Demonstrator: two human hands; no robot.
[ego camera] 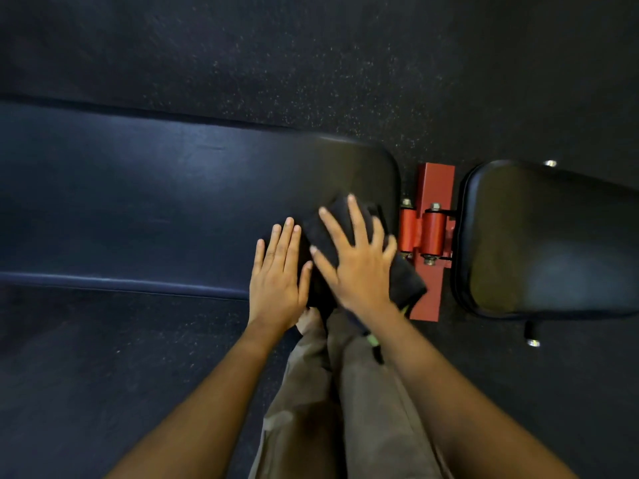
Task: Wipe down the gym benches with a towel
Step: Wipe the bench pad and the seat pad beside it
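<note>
Black towel (406, 281) pressed under splayed right hand (356, 267), left hand (276, 278) flat alongside, gripping nothing; bench pad (155, 202) stretching leftward beyond the left.

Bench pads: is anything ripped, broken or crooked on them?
Nothing stands out. The long pad and the short pad look whole, with no tears showing. The black towel lies under the flat right hand, one corner hanging past the pad's edge, which is normal for wiping.
</note>
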